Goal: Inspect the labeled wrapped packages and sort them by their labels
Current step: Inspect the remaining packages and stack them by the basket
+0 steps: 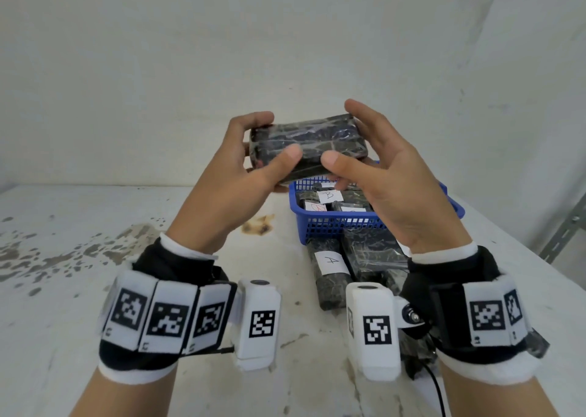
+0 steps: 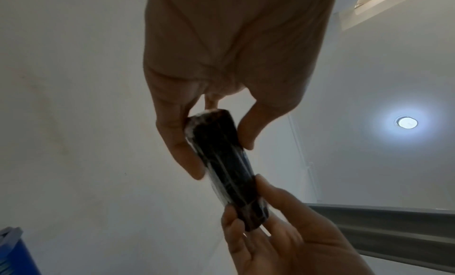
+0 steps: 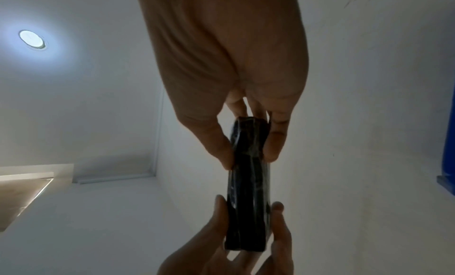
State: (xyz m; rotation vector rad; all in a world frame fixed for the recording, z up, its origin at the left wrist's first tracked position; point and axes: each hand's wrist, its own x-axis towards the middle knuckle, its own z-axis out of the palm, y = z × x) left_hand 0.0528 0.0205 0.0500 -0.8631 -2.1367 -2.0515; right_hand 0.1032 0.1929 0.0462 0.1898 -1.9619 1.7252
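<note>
Sorting is looking partway: left hand (image 1: 244, 166) and right hand (image 1: 385, 175) are gripping one dark package (image 1: 306, 145) above the basket (image 1: 339, 226), label unseen; others are lying sorted.

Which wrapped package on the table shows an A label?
The package lying just in front of the blue basket, white A label facing up; its right-hand neighbour shows none.

The held package (image 1: 307, 145) is dark, wrapped in glossy, wrinkled clear film. At 5 o'clock from it stands a blue plastic basket (image 1: 342, 226) with mesh walls; the packages in it carry matt white paper labels (image 1: 329, 196). The white tabletop (image 1: 95, 258) looks worn, blotched and rust-stained.
</note>
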